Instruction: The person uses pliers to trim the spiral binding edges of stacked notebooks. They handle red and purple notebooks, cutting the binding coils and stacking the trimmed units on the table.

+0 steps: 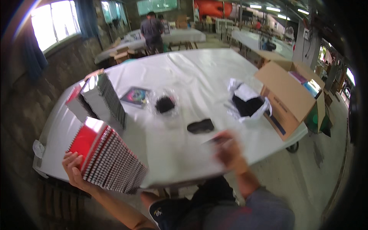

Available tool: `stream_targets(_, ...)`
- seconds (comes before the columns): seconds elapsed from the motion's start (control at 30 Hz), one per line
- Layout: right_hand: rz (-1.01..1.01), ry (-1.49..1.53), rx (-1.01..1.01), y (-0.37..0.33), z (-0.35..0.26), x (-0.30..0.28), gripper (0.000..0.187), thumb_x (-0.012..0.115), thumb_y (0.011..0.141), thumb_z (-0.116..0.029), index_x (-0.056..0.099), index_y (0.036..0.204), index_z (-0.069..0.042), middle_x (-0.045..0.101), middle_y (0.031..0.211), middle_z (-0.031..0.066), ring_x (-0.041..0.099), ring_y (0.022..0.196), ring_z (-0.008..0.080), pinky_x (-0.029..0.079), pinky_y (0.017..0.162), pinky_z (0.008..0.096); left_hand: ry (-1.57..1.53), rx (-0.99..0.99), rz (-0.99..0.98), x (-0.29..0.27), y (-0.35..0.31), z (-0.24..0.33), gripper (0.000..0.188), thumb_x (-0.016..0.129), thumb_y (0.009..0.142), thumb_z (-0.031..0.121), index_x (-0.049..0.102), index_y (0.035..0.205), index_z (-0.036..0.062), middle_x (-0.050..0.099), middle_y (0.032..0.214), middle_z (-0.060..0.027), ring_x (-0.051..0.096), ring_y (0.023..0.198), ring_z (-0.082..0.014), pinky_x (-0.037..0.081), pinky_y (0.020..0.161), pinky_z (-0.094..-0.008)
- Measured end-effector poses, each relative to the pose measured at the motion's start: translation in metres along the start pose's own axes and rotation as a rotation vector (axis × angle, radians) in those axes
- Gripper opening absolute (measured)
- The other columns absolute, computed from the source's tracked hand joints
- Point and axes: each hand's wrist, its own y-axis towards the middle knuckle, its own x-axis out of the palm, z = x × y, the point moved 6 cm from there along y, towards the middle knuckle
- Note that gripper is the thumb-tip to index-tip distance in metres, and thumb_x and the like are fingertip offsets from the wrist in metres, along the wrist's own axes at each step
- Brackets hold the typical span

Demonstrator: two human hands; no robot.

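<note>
1. Your left hand [74,170] is curled around the edge of the stack of spiral notebooks [113,159], fingers gripping by the red cover. The stack is near the left front of the table [172,165], coils toward you. Hold that edge firmly but lightly; the pile looks tall enough to slide if pushed sideways.

2. Your right hand [229,151] is over the table, well apart from the stack. Motion blur hides its fingers: a thin dark thing shows at their tips, but I cannot tell what it is or how tightly they close. A slower, steadier hand would probably place more exactly.

3. Just beyond that hand is a flat black piece [200,126], too dark to identify. Watch that your wrist doesn't brush it.

4. Farther on, an open clear plastic bag [174,109] holds black bits and crumpled white wrapping [243,92] holds black material; neither one's contents can be made out.

5. At left, a second notebook stack [103,96] is partly hidden behind yours. At right, the flaps of a cardboard box [287,99] hide most of its inside.
</note>
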Motion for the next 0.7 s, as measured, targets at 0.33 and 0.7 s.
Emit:
stream_targets(0.33,0.390,-0.286,0.143,-0.055,0.022,-0.077,0.045,0.057,0.085,-0.035,0.049,0.122,-0.012,0.048,0.114,0.0140,0.047,0.103,0.0259,0.037,0.090,0.0407,0.049,0.162,0.249,-0.015,0.010,0.038,0.063,0.026,0.094,0.046,0.059,0.107,-0.0058,0.056,0.116,-0.0214,0.036,0.126,-0.0386,0.022,0.107,-0.0539)
stream_targets(0.7,-0.192,-0.109,0.353,0.033,0.098,0.088,0.026,0.053,0.081,-0.007,0.061,0.105,-0.011,0.058,0.104,0.0113,0.056,0.097,0.0282,0.037,0.089,0.0452,-0.038,0.067,-0.556,0.125,-0.183,0.127,0.055,0.066,0.077,0.041,0.057,0.116,0.0030,0.056,0.113,-0.0144,0.044,0.118,-0.0312,0.033,0.097,-0.0481)
